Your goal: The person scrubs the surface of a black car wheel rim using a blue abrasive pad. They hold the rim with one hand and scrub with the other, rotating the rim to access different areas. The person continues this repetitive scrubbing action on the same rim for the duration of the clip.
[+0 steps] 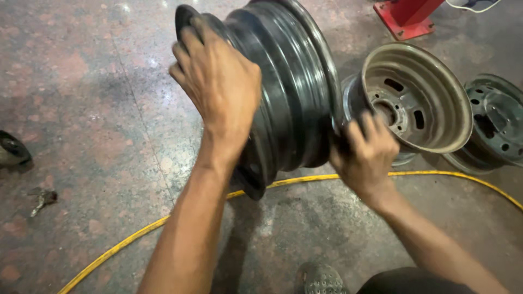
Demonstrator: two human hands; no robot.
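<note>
A black steel wheel rim (289, 87) stands on its edge on the speckled stone floor (92, 109), tilted a little, its barrel facing the camera. The left hand (218, 81) lies spread over the rim's near flange at the upper left, fingers curled over the edge and gripping it. The right hand (364, 152) clasps the far flange low on the right side, fingers wrapped around the lip. Just beside that hand a grey, worn rim (430, 92) lies tipped on its side, its open face showing the hub holes, and a darker grey rim (493, 120) lies just behind it. A yellow hose (136, 234) runs across the floor under the black rim. A red metal base (406, 19) stands at the top edge.
</note>
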